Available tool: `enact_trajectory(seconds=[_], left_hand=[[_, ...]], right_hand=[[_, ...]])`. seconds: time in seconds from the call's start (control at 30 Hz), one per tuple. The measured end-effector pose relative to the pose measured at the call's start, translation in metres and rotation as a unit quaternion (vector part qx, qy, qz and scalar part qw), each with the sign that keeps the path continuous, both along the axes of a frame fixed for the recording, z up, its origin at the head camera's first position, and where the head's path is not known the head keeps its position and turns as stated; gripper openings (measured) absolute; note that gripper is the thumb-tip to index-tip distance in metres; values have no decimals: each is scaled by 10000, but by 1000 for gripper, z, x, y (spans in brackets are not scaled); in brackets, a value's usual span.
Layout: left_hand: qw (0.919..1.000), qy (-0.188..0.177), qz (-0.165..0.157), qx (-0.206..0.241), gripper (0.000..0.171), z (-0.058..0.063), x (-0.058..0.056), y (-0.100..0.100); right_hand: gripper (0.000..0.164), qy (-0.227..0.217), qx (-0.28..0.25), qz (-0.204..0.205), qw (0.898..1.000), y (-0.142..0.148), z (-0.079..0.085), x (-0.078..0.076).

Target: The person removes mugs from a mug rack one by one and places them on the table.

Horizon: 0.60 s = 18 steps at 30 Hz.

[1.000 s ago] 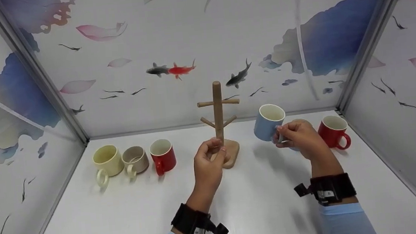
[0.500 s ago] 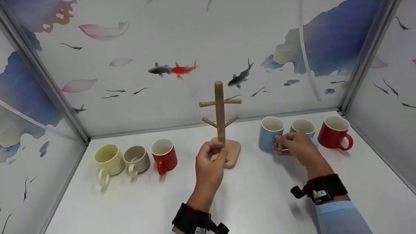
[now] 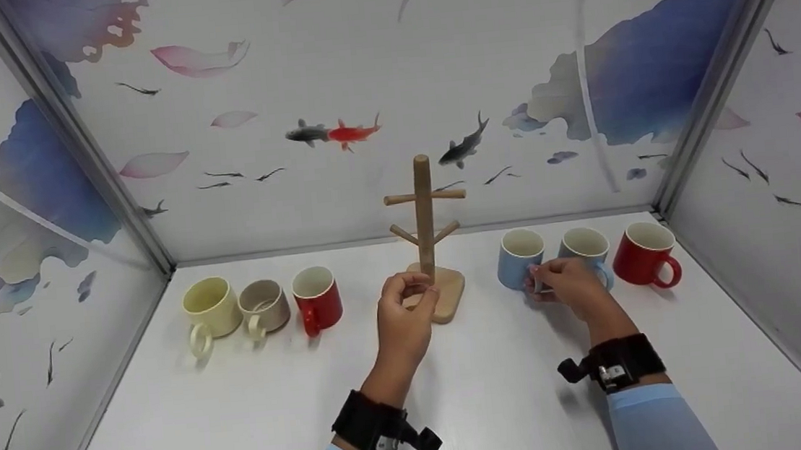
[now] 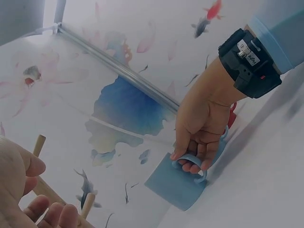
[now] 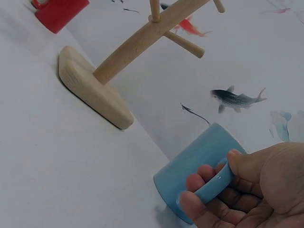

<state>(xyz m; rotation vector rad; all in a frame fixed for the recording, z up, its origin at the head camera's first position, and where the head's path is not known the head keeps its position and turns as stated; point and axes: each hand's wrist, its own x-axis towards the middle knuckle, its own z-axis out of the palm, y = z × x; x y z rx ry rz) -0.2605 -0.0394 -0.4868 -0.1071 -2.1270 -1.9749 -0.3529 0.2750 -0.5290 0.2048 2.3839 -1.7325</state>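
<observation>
My right hand grips the handle of a light blue mug. That mug stands upright at the back right of the table, its handle turned towards me; the right wrist view shows thumb and fingers wrapped about the handle. My left hand hovers before the wooden mug tree, fingers loosely curled around nothing. In the right wrist view no hand touches the tree's post or base. Its pegs carry no mugs.
Right of the held mug stand a second mug with a blue handle, partly hidden by my hand, and a red mug. Left of the tree are a yellow mug, a grey-beige mug and a red mug. Printed panels enclose the white table.
The blue mug came down from the air onto the table, left of the second blue-handled mug. My right hand lowered with it and keeps its grip. The left hand stayed in place.
</observation>
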Motion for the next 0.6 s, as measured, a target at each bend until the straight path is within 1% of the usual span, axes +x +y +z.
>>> enact_trajectory(seconds=[0.1,0.2,0.27,0.33,0.4,0.47,0.5,0.53,0.57,0.6], left_hand=[[9998,-45,-11,-168,17,-1,0,-2],[9991,-118,-82,-401,17,-1,0,-5],[9980,-57,-122,-613,17,-1,0,-8],[9959,68,-116,-889,17,-2,0,-12],[9919,234,-46,-1247,20,-2,0,-18],[9841,403,109,-1728,24,-3,0,-26],[9782,499,195,-2006,26,-3,0,-30],[9709,576,286,-2308,29,-3,0,-35],[9616,658,387,-2637,32,-4,0,-40],[9503,754,489,-2980,35,-4,0,-45]], right_hand=[[43,-69,263,7,9996,-1,3,1],[52,-184,881,78,9959,-1,11,3],[57,-175,1424,142,9895,-3,21,6],[59,-146,1981,220,9798,-6,32,9],[58,-11,2328,252,9722,-13,43,14],[57,154,2488,222,9682,-21,53,19],[57,278,2531,202,9668,-26,58,23],[56,433,2575,177,9651,-31,61,26],[56,608,2603,145,9635,-37,64,30],[56,801,2665,133,9604,-42,66,33]])
